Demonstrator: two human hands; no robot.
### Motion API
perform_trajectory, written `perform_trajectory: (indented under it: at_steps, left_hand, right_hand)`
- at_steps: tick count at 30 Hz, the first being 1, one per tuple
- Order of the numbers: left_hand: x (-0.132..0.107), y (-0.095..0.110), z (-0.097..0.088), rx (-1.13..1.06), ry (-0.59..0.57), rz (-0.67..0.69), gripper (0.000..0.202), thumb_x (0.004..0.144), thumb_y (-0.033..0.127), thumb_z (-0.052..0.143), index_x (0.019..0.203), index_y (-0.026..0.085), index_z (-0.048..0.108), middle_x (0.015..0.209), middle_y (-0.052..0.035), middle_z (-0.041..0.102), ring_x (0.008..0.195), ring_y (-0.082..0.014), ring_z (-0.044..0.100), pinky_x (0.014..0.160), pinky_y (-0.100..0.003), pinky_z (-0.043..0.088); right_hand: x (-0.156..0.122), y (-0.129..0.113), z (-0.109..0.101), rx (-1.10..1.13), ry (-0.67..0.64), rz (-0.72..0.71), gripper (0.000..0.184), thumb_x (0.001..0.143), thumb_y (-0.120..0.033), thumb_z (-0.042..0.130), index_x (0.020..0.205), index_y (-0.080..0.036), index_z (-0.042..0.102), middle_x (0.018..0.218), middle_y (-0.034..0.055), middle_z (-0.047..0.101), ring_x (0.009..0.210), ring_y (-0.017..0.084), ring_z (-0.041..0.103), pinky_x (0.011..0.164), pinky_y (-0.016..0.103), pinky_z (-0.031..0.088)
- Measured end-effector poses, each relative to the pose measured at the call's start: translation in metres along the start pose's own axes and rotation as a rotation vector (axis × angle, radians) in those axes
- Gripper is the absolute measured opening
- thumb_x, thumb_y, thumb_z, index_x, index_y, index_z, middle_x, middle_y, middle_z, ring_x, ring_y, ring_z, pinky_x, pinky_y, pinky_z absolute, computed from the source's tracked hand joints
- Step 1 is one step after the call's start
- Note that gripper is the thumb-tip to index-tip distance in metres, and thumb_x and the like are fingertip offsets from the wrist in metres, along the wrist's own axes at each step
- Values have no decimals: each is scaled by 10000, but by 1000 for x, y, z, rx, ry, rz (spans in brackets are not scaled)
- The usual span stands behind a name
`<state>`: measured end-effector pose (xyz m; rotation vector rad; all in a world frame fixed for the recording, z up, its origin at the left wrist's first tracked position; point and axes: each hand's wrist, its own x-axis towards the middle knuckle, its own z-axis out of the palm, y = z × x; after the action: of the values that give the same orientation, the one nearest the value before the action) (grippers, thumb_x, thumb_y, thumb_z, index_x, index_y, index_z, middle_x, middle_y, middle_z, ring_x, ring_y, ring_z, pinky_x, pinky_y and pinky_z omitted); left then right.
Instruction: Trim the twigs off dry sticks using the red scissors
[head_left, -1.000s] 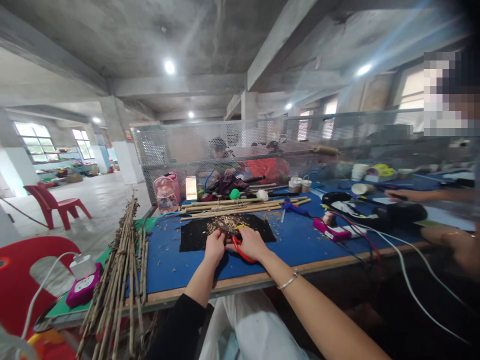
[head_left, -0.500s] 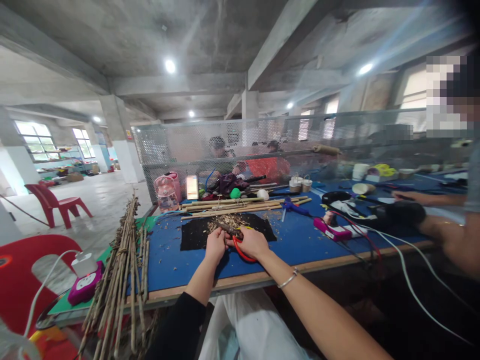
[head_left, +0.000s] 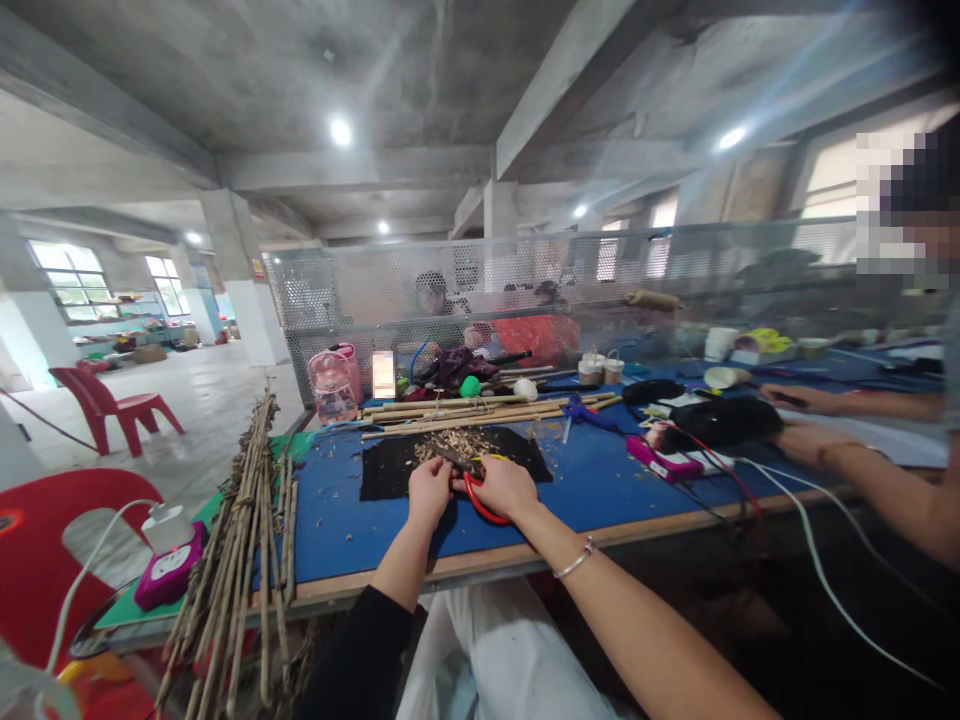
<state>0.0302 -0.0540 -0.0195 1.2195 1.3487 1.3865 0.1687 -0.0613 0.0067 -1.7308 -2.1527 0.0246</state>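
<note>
My right hand (head_left: 508,488) is closed around red-handled scissors (head_left: 480,502); one red loop hangs below its fingers. The dark blades point left toward my left hand (head_left: 430,490), whose fingers are pinched together close to them. Something small and brown shows at those fingertips, too small and partly covered to name. Both hands are over the near edge of a black cloth (head_left: 384,472). On the cloth, just beyond my fingers, lies a heap of pale brown chips (head_left: 457,441).
A bundle of thin sticks (head_left: 244,530) leans across the table's left end beside a purple power strip (head_left: 171,568). Long canes (head_left: 480,408) lie behind the cloth. A blue glue gun (head_left: 589,412) and cables are to the right, near a co-worker's hands (head_left: 806,440). A mesh divider (head_left: 337,290) stands behind.
My hands stay nearly in place; the scissors and the brown piece have shifted slightly. At right, the co-worker's arms and the black item they handle have moved left.
</note>
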Motion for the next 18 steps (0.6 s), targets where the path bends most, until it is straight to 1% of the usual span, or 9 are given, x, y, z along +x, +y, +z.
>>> perform_trajectory:
  at_steps: [3, 5, 9, 11, 14, 18]
  left_hand:
    - [0, 0, 0, 28, 29, 3, 224, 761, 271, 518, 883, 144, 656, 679, -29, 636, 468, -87, 492, 390, -165, 341]
    - [-1, 1, -1, 62, 53, 23, 236, 764, 275, 520, 902, 149, 663, 679, -33, 643, 487, -99, 506, 412, -174, 355]
    - [-4, 6, -5, 204, 119, 177, 209, 772, 243, 508, 817, 145, 688, 677, -53, 657, 582, -138, 554, 549, -218, 412]
    - [-5, 8, -6, 247, 158, 223, 199, 770, 220, 510, 791, 147, 693, 685, -62, 663, 633, -158, 571, 626, -241, 422]
    - [-4, 8, -7, 228, 184, 216, 183, 765, 203, 519, 784, 157, 696, 700, -68, 668, 694, -181, 589, 697, -263, 423]
    - [-2, 7, -8, 193, 219, 193, 157, 751, 191, 543, 790, 162, 692, 831, -100, 687, 820, -209, 605, 778, -281, 414]
  right_hand:
    - [-1, 0, 1, -3, 18, 8, 572, 698, -717, 449, 908, -208, 605, 893, 94, 674, 843, 239, 630, 693, 295, 431]
    - [-1, 0, 2, 0, 25, 20, 565, 696, -715, 456, 900, -210, 606, 889, 91, 675, 841, 238, 632, 691, 292, 434]
    - [-1, 0, 3, -6, 29, 37, 561, 703, -711, 450, 905, -210, 605, 877, 96, 678, 838, 245, 635, 691, 303, 438]
    - [-1, 0, 3, -11, 24, 42, 563, 706, -707, 451, 916, -207, 605, 884, 102, 678, 841, 248, 634, 692, 308, 440]
    - [-1, 0, 3, -12, 14, 47, 553, 709, -695, 461, 921, -206, 608, 901, 105, 677, 850, 244, 634, 698, 303, 441]
    - [-2, -2, 1, -9, 6, 30, 550, 718, -699, 442, 889, -206, 618, 890, 104, 678, 838, 247, 638, 682, 305, 442]
